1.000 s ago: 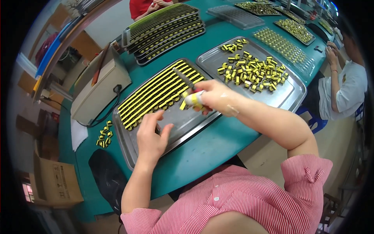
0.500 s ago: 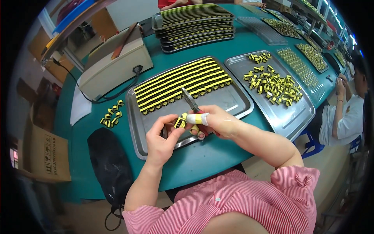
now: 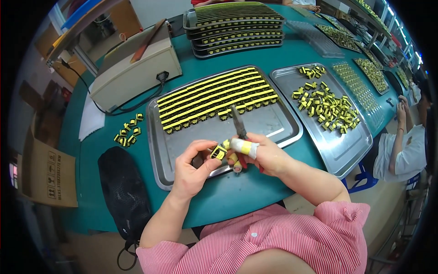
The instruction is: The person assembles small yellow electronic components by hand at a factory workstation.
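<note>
My left hand [image 3: 191,169] pinches a small yellow-and-black transformer-like part [image 3: 219,152] between thumb and fingers, over the near edge of a metal tray [image 3: 219,137]. My right hand [image 3: 267,155], with white and yellow wraps on its fingers, is closed around red-handled pliers [image 3: 239,124]. The pliers' jaws point away from me, over the tray. My right fingertips are close beside the part; whether they touch it I cannot tell. Tight rows of yellow-and-black parts [image 3: 214,98] fill the tray's far half.
On the right, a second metal tray [image 3: 326,157] bears a loose heap of such parts [image 3: 326,109]. Filled trays [image 3: 235,34] are stacked at the back. A beige box-shaped device [image 3: 137,73], several loose parts [image 3: 127,132] and a black pouch [image 3: 123,192] lie left. A co-worker [image 3: 397,150] sits at the right.
The view has shifted slightly. My left hand has turned the part so that another face shows. My right hand still holds the pliers, their jaws now pointing more steeply away.
</note>
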Demonstrator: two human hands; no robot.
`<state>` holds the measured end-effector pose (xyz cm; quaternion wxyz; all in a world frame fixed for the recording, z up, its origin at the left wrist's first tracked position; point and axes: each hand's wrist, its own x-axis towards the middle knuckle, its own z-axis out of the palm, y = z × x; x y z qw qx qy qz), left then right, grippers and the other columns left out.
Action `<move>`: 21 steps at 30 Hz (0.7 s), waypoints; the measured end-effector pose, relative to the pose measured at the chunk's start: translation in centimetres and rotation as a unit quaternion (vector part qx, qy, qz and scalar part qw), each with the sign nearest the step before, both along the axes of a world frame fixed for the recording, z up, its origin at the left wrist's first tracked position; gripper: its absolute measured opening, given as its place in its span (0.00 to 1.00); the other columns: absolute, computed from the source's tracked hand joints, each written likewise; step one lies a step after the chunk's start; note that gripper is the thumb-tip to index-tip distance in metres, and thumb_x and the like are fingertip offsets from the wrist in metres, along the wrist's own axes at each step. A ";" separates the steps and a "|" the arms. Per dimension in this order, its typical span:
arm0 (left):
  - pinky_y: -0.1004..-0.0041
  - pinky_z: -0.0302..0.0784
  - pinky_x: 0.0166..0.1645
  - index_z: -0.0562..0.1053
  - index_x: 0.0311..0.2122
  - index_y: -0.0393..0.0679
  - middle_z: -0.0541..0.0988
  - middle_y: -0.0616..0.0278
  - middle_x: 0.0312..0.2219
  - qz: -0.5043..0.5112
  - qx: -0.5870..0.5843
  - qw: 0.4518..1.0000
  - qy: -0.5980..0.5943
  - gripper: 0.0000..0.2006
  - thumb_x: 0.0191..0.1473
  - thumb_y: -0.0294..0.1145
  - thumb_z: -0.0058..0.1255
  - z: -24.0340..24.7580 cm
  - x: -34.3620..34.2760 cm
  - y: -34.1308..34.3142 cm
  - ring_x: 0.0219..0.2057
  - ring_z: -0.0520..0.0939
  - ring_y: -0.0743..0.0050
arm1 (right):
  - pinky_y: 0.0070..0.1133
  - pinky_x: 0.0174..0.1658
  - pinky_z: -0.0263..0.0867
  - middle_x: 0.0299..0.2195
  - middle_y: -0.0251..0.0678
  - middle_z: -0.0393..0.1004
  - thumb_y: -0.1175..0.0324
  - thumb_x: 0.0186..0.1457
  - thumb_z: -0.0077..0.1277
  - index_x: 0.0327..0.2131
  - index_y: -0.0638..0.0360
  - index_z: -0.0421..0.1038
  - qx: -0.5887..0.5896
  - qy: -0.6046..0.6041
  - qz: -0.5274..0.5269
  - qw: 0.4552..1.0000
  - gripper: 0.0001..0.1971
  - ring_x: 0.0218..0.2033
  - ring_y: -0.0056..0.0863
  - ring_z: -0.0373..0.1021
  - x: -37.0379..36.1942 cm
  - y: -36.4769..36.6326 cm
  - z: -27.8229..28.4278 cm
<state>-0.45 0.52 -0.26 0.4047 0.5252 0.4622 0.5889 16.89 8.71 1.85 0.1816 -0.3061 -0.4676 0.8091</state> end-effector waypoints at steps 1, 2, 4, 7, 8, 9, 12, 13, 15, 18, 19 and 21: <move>0.83 0.64 0.35 0.71 0.39 0.37 0.71 0.65 0.34 -0.001 -0.013 1.000 -0.025 0.16 0.40 0.19 0.55 0.0 0.0 0.0 0.28 0.68 0.84 | 0.22 0.30 0.65 0.31 0.37 0.70 0.60 0.56 0.44 0.40 0.64 0.66 0.018 0.005 -0.034 0.999 0.16 0.30 0.24 0.68 0.0 0.0 0.0; 0.83 0.64 0.35 0.71 0.39 0.37 0.71 0.65 0.34 0.000 -0.013 1.000 -0.024 0.16 0.40 0.19 0.55 -0.1 -0.1 0.0 0.28 0.68 0.84 | 0.22 0.31 0.66 0.31 0.37 0.70 0.57 0.57 0.42 0.40 0.64 0.66 0.027 -0.010 -0.040 0.999 0.18 0.30 0.25 0.68 0.1 0.1 0.6; 0.83 0.64 0.34 0.70 0.39 0.38 0.71 0.65 0.35 0.000 -0.014 1.000 -0.020 0.16 0.41 0.18 0.55 -0.2 -0.2 -0.1 0.28 0.68 0.84 | 0.20 0.32 0.66 0.32 0.36 0.71 0.57 0.56 0.43 0.40 0.64 0.66 0.023 -0.020 -0.042 0.999 0.18 0.31 0.24 0.68 0.1 0.1 0.7; 0.84 0.64 0.34 0.71 0.39 0.38 0.71 0.65 0.35 -0.007 0.031 0.999 0.001 0.16 0.41 0.18 0.55 -0.2 -0.1 0.0 0.28 0.67 0.84 | 0.18 0.31 0.66 0.33 0.35 0.71 0.58 0.56 0.44 0.41 0.63 0.65 0.032 -0.028 -0.031 0.999 0.18 0.31 0.21 0.68 0.2 -0.1 0.6; 0.84 0.64 0.34 0.71 0.39 0.38 0.71 0.65 0.35 -0.008 0.033 0.999 0.002 0.16 0.41 0.18 0.55 -0.2 -0.1 0.0 0.28 0.67 0.84 | 0.18 0.29 0.66 0.32 0.35 0.72 0.58 0.56 0.44 0.41 0.63 0.65 0.020 -0.028 -0.004 0.999 0.17 0.30 0.21 0.68 0.2 -0.2 0.8; 0.84 0.63 0.33 0.71 0.39 0.38 0.71 0.65 0.35 -0.008 0.035 0.999 -0.002 0.16 0.41 0.18 0.55 -0.3 -0.1 0.0 0.28 0.67 0.84 | 0.17 0.28 0.65 0.31 0.35 0.72 0.59 0.56 0.44 0.41 0.63 0.65 0.008 -0.028 0.025 0.999 0.17 0.30 0.20 0.68 0.3 -0.2 0.9; 0.84 0.64 0.34 0.70 0.39 0.37 0.71 0.64 0.35 -0.014 0.040 0.999 -0.008 0.16 0.41 0.18 0.54 -0.5 0.0 0.0 0.28 0.68 0.84 | 0.17 0.28 0.64 0.29 0.35 0.71 0.62 0.56 0.44 0.38 0.62 0.66 0.045 -0.025 0.015 0.999 0.13 0.28 0.19 0.67 0.2 -0.7 1.1; 0.84 0.65 0.35 0.69 0.40 0.37 0.71 0.63 0.35 -0.021 0.042 0.999 -0.010 0.16 0.42 0.18 0.54 -0.5 0.0 0.0 0.29 0.69 0.84 | 0.18 0.30 0.64 0.29 0.35 0.71 0.62 0.56 0.43 0.37 0.62 0.67 0.066 -0.023 0.015 0.997 0.12 0.28 0.20 0.67 0.2 -0.7 1.1; 0.83 0.66 0.36 0.68 0.40 0.36 0.72 0.63 0.36 -0.010 0.021 0.999 -0.029 0.15 0.43 0.18 0.53 0.2 0.5 -0.1 0.31 0.70 0.83 | 0.17 0.31 0.63 0.28 0.34 0.71 0.62 0.56 0.45 0.37 0.61 0.68 0.085 -0.009 0.009 0.996 0.12 0.28 0.19 0.66 0.3 -0.3 0.1; 0.82 0.67 0.39 0.65 0.40 0.36 0.73 0.61 0.35 0.014 -0.014 0.999 -0.041 0.14 0.46 0.19 0.51 0.7 0.5 -0.3 0.34 0.72 0.82 | 0.17 0.33 0.64 0.29 0.34 0.71 0.61 0.53 0.49 0.39 0.61 0.68 0.249 -0.085 -0.053 0.963 0.14 0.27 0.19 0.66 0.5 -0.1 -0.7; 0.81 0.68 0.40 0.64 0.40 0.35 0.74 0.60 0.35 0.029 -0.027 0.999 -0.033 0.14 0.47 0.19 0.50 0.8 0.5 -0.4 0.35 0.72 0.81 | 0.17 0.33 0.64 0.29 0.34 0.71 0.61 0.53 0.49 0.39 0.61 0.68 0.250 -0.086 -0.051 0.963 0.14 0.27 0.19 0.66 0.6 -0.2 -0.5; 0.81 0.68 0.40 0.64 0.40 0.35 0.74 0.60 0.34 0.035 -0.010 0.999 -0.021 0.14 0.46 0.19 0.50 0.7 0.3 -0.4 0.34 0.72 0.82 | 0.18 0.31 0.65 0.29 0.38 0.72 0.62 0.47 0.55 0.37 0.63 0.69 0.554 -0.186 -0.083 0.807 0.17 0.28 0.21 0.68 0.7 -0.5 0.4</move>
